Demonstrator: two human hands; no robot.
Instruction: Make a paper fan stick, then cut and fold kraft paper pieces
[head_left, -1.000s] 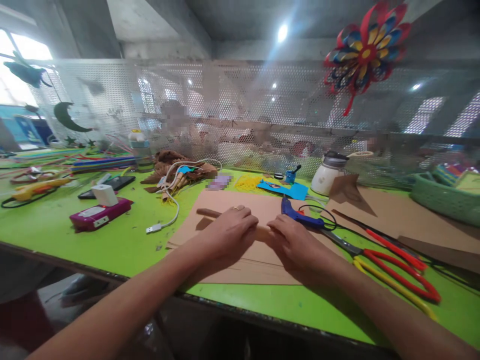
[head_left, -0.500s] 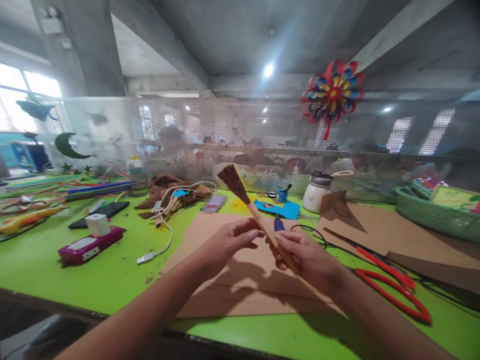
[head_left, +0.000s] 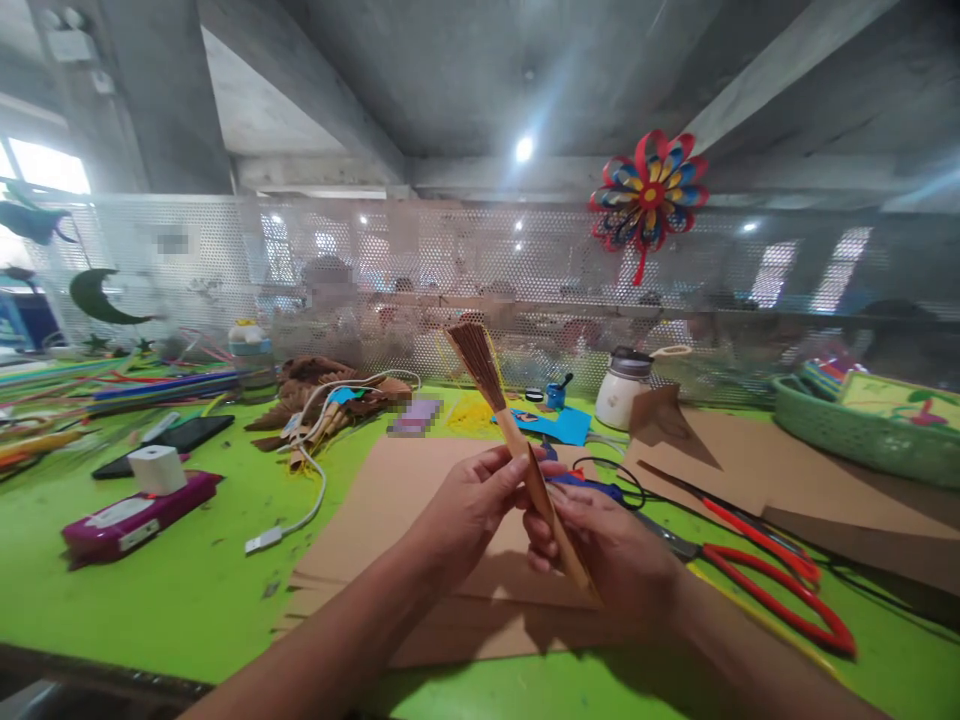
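Note:
Upright and tilted left over the stacked brown paper sheets is a brush-like paper piece [head_left: 512,425], with a dark pleated, fanned top and a tan wrapped handle. My left hand [head_left: 469,505] is closed, pinching this handle near its middle, thumb in front. Lower down, my right hand [head_left: 611,550] is closed round the handle too, its fingers curled behind. A loose paper edge seems to stand out at the wrap between the hands. Just behind my right hand lies a blue tool [head_left: 592,488], partly hidden, its kind unclear. The brown paper sheets [head_left: 360,530] lie beneath both hands.
Red-handled scissors [head_left: 780,590] lie at the right, by more brown paper [head_left: 720,450] and a green basket [head_left: 847,440]. A white jar [head_left: 622,390] stands behind. On the left are a purple box [head_left: 139,520], a white cable [head_left: 315,500] and a phone [head_left: 172,445].
My left hand has moved right and closed on the handle; before, its fingers were apart beside it. The brush-like piece stands slightly more upright, and the view has turned a little right.

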